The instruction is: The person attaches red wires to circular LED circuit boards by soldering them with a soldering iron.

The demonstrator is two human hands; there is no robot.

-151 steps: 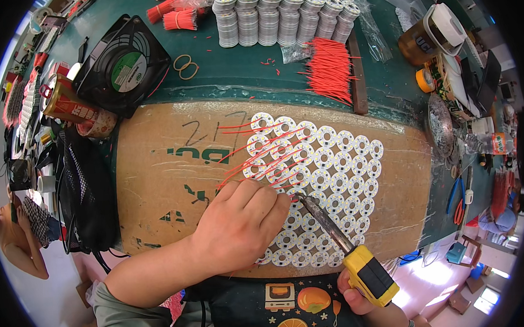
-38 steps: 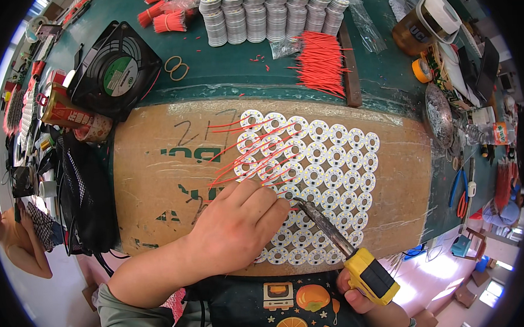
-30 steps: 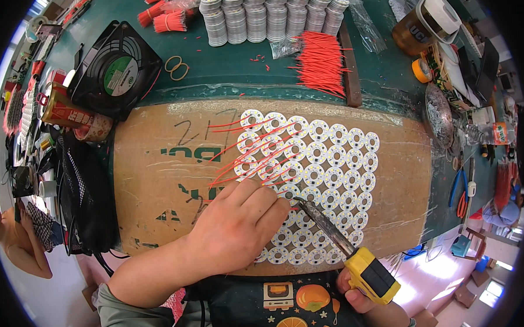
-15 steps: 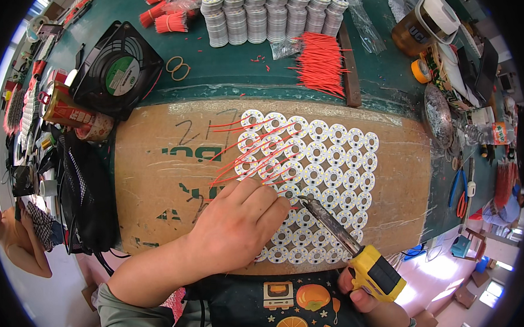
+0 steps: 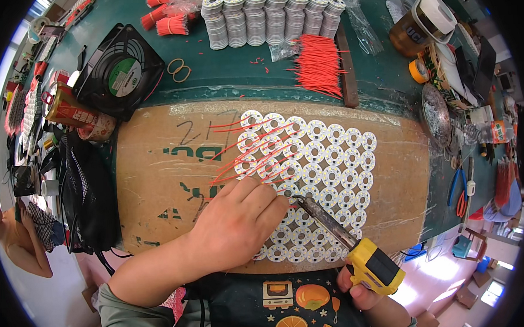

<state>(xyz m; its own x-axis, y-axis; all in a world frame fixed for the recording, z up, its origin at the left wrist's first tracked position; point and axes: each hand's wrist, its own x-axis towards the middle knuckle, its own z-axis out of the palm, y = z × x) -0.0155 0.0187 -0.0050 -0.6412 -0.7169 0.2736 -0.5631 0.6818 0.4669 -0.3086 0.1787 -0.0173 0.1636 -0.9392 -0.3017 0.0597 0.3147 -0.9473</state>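
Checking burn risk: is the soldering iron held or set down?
Held: the right hand has the soldering iron by its yellow handle.

I count one left hand (image 5: 236, 226) and one right hand (image 5: 363, 295), with one soldering iron (image 5: 375, 266). Seven ring boards (image 5: 316, 122) make the far row on one cardboard sheet (image 5: 143, 186). Beyond, seven board stacks (image 5: 256, 28) face me, beside one red wire pile (image 5: 319, 66). Far left: three wire bundles (image 5: 172, 25), two tan loops (image 5: 174, 72), one fan (image 5: 119, 73). Far right: one lidded jar (image 5: 408, 35), one tape roll (image 5: 419, 71).
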